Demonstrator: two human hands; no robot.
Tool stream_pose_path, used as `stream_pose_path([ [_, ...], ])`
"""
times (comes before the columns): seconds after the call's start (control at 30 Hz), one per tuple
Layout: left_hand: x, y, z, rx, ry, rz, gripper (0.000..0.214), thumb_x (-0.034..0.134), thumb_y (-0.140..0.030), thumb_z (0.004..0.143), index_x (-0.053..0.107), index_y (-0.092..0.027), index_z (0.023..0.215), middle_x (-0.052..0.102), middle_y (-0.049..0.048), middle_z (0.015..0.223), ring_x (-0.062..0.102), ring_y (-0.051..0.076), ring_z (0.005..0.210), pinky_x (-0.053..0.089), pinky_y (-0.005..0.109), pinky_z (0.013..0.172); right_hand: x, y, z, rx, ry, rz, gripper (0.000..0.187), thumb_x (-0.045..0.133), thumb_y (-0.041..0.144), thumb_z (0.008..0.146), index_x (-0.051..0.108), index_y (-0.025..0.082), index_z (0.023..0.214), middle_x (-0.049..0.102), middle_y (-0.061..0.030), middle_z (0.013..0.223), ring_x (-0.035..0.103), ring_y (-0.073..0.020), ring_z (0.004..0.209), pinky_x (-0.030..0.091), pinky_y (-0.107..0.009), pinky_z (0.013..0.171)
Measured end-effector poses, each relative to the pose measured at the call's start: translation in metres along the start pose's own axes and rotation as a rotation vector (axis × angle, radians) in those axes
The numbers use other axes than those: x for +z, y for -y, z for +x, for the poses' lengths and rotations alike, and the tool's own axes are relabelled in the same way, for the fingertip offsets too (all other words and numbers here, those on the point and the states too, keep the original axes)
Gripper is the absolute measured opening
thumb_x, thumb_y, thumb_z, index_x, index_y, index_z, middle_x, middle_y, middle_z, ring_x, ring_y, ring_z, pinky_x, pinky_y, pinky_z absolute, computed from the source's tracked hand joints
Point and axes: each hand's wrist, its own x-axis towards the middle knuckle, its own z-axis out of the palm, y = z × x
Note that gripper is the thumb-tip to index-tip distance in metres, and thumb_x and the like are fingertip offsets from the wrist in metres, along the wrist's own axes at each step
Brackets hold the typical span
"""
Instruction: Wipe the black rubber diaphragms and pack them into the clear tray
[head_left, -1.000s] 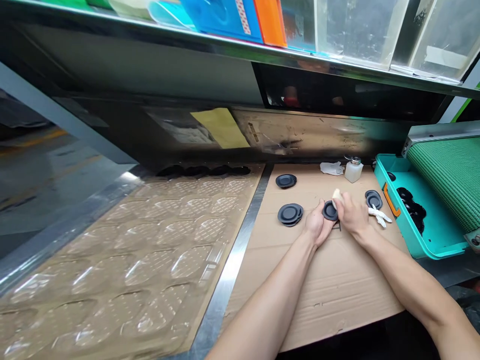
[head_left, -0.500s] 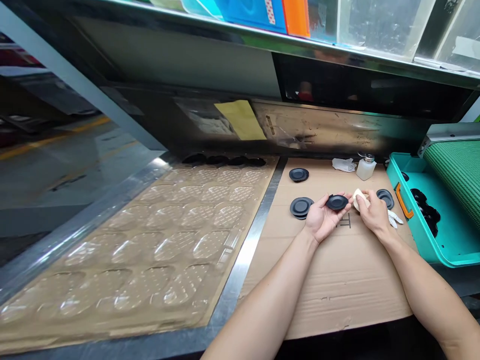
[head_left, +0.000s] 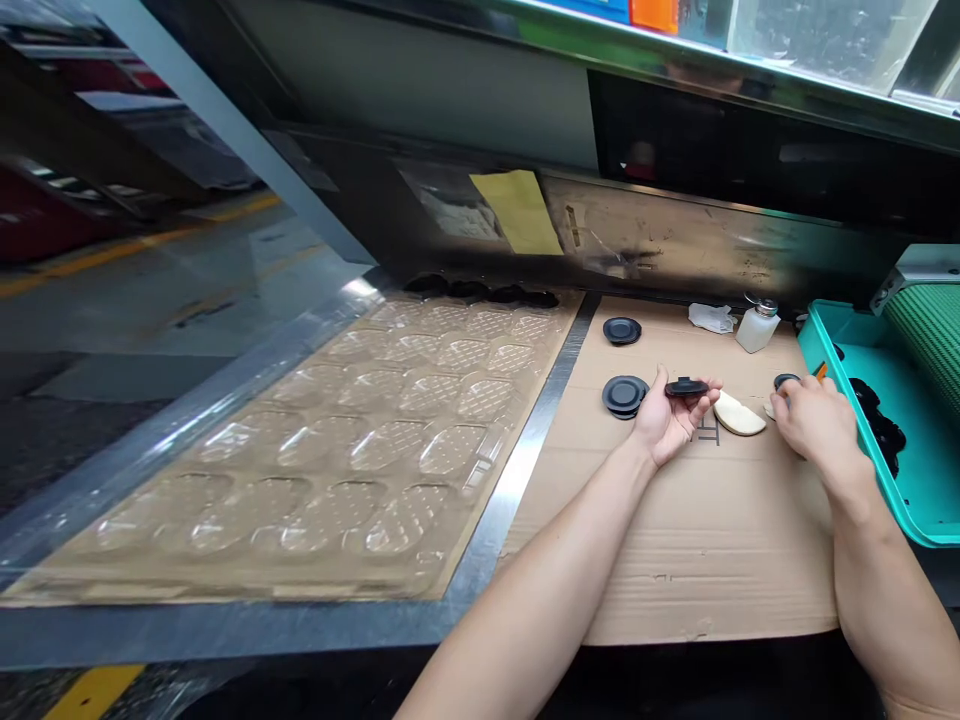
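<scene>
My left hand [head_left: 671, 418] holds a black round rubber-like part [head_left: 686, 387], tilted so its edge faces me. Just right of those fingers, a cream half-round pad [head_left: 740, 414] lies on the cardboard [head_left: 697, 540]. My right hand [head_left: 819, 420] is down at the right side of the cardboard with its fingers bent together. A bit of something white shows at its fingertips; what they grip is mostly hidden. Behind that hand, another black part [head_left: 787, 381] is partly visible. Two more spots hold black round parts: a single disc [head_left: 622, 331] and a small stack [head_left: 625, 396].
A clear moulded tray [head_left: 375, 385] with black parts in its far row lies left. A pump bottle [head_left: 758, 326] and crumpled white tissue [head_left: 712, 318] stand at the back. The teal bin [head_left: 930, 505] holds black pieces, beside a green conveyor belt [head_left: 934, 325].
My right hand has let go of the cream pad, which now lies on the cardboard, and has moved right over the white item. My left hand has tilted the black part. The view has shifted.
</scene>
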Motion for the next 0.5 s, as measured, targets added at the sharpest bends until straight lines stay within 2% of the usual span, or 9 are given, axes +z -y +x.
stream_pose_path([
  [0.07, -0.001, 0.0, 0.0, -0.002, 0.011, 0.004, 0.07, 0.026, -0.059, 0.103, 0.065, -0.001, 0.104, 0.074, 0.0226, 0.094, 0.075, 0.02, 0.075, 0.062, 0.022, 0.062, -0.005, -0.006, -0.002, 0.047, 0.116, -0.026, 0.032, 0.052, 0.043, 0.098, 0.071, 0.018, 0.104, 0.069, -0.0171, 0.11, 0.062, -0.0333, 0.102, 0.045, -0.038, 0.077],
  [0.13, -0.002, 0.0, 0.001, 0.002, 0.024, 0.016, 0.07, 0.026, -0.06, 0.103, 0.065, -0.002, 0.103, 0.074, 0.022, 0.094, 0.074, 0.019, 0.075, 0.062, 0.023, 0.063, -0.003, -0.009, -0.001, 0.026, 0.221, -0.009, 0.028, 0.056, 0.041, 0.095, 0.072, 0.02, 0.102, 0.07, -0.0153, 0.107, 0.065, -0.0308, 0.095, 0.044, -0.037, 0.073],
  [0.2, -0.003, 0.001, 0.001, 0.015, 0.029, 0.048, 0.071, 0.027, -0.062, 0.102, 0.066, -0.003, 0.103, 0.074, 0.0211, 0.093, 0.074, 0.019, 0.074, 0.062, 0.024, 0.063, 0.001, -0.009, 0.002, -0.038, 0.24, 0.03, 0.022, 0.057, 0.037, 0.094, 0.072, 0.022, 0.097, 0.071, -0.0136, 0.102, 0.066, -0.0299, 0.093, 0.043, -0.035, 0.072],
  [0.3, -0.004, 0.003, 0.001, 0.045, 0.022, 0.153, 0.071, 0.029, -0.065, 0.101, 0.067, -0.005, 0.101, 0.074, 0.0192, 0.09, 0.073, 0.02, 0.071, 0.062, 0.027, 0.062, 0.006, -0.01, 0.007, -0.12, 0.082, 0.19, 0.02, 0.053, 0.032, 0.096, 0.069, 0.02, 0.094, 0.071, -0.0132, 0.096, 0.066, -0.0291, 0.093, 0.043, -0.034, 0.073],
  [0.4, -0.005, 0.011, 0.002, 0.074, 0.015, 0.315, 0.069, 0.031, -0.066, 0.1, 0.066, -0.007, 0.102, 0.073, 0.0172, 0.086, 0.071, 0.019, 0.065, 0.06, 0.028, 0.058, 0.007, -0.002, 0.008, -0.145, -0.123, 0.509, 0.023, 0.045, 0.029, 0.099, 0.062, 0.018, 0.11, 0.072, -0.0113, 0.096, 0.068, -0.0247, 0.088, 0.046, -0.032, 0.074],
  [0.5, -0.005, 0.021, 0.004, 0.139, 0.037, 0.479, 0.067, 0.032, -0.066, 0.1, 0.066, -0.008, 0.103, 0.073, 0.0143, 0.079, 0.067, 0.018, 0.057, 0.056, 0.027, 0.051, 0.01, 0.016, 0.004, -0.268, -0.251, 0.716, 0.025, 0.045, 0.026, 0.099, 0.059, 0.019, 0.119, 0.073, -0.01, 0.106, 0.069, -0.0224, 0.094, 0.049, -0.031, 0.08],
])
